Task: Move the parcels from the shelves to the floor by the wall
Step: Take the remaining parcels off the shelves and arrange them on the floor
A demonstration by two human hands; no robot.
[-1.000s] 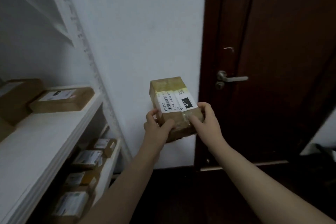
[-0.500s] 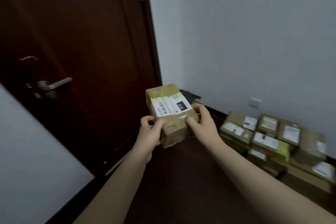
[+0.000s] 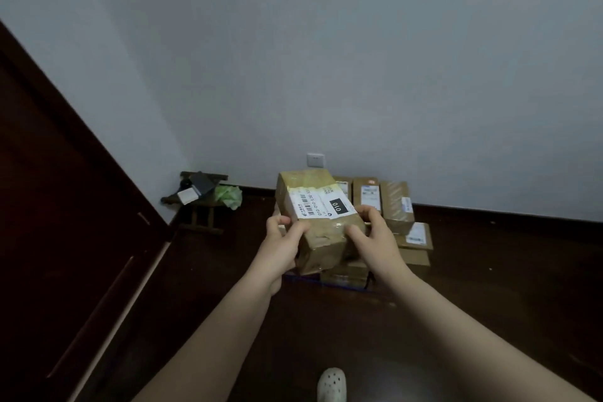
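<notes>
I hold a brown cardboard parcel (image 3: 311,202) with a white label marked 010 in front of me, above the floor. My left hand (image 3: 280,245) grips its near left corner, thumb on top. My right hand (image 3: 375,238) grips its near right end, fingers curled over the top edge. Behind and below the parcel, several other brown parcels (image 3: 394,206) lie stacked on the dark floor against the white wall (image 3: 359,75). Part of that stack is hidden by the held parcel and my hands.
A dark wooden door (image 3: 58,222) fills the left side. A small dark stool (image 3: 199,202) with a green bag and small items stands in the corner. A white wall socket (image 3: 315,160) sits above the stack. My white shoe (image 3: 331,383) shows at the bottom.
My view has swung right, from the shelves past the door to the wall. The stack of parcels on the floor is now straight ahead. Both hands keep the same hold on the parcel.
</notes>
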